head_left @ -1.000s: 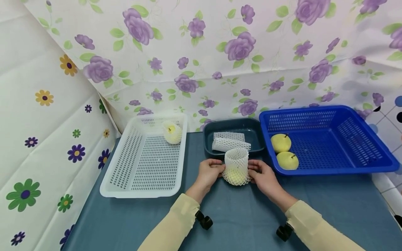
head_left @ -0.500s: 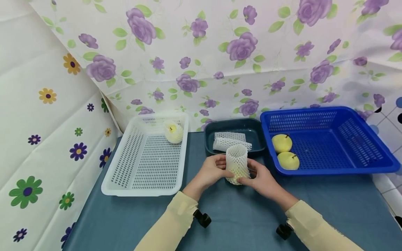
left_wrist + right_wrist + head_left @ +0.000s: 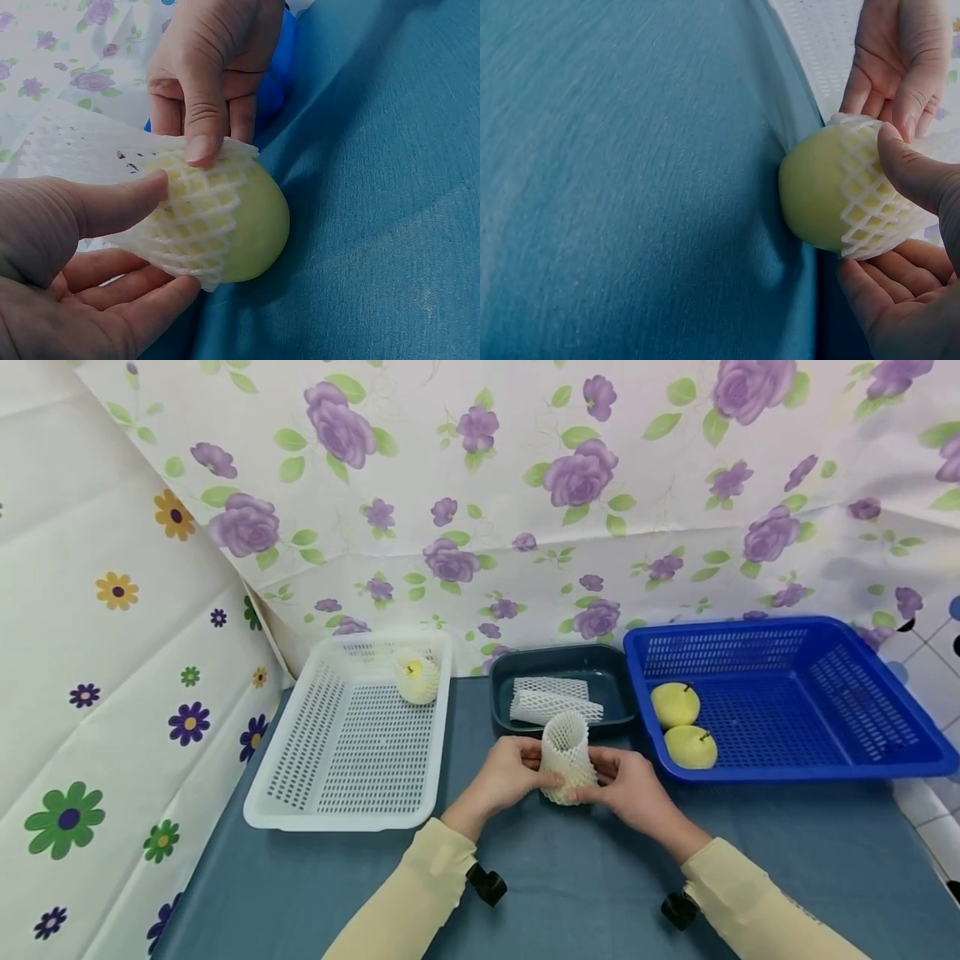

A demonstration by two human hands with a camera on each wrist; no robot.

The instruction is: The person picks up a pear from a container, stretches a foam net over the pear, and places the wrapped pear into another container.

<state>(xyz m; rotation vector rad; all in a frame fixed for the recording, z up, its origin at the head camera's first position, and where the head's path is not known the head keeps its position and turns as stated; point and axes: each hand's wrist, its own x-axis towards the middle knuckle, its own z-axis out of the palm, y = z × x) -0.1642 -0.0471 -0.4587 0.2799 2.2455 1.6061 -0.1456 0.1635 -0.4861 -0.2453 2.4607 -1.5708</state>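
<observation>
A white foam net sleeve [image 3: 567, 747] stands over a yellow-green pear [image 3: 264, 225] in front of the dark tray. Both wrist views show the pear's lower end bare, with mesh round the rest. My left hand [image 3: 512, 770] grips the sleeve and pear from the left, its thumb on the near side of the mesh. From the right, my right hand [image 3: 633, 787] holds them the same way, thumb near the other thumb. In the head view the sleeve's open upper end rises above the hands, leaning slightly left.
A white basket [image 3: 258, 806] on the left holds one netted pear [image 3: 416, 679]. Behind the hands, a dark tray [image 3: 501, 693] holds foam nets [image 3: 557, 703]. The blue basket [image 3: 817, 770] on the right contains two bare pears [image 3: 690, 747]. A patterned sheet [image 3: 450, 485] hangs behind.
Both hands have gone from the sleeve's lower sides to a closer hold, with thumbs brought onto its near face. The sleeve's top has tipped, and its flared lower edge has drawn in.
</observation>
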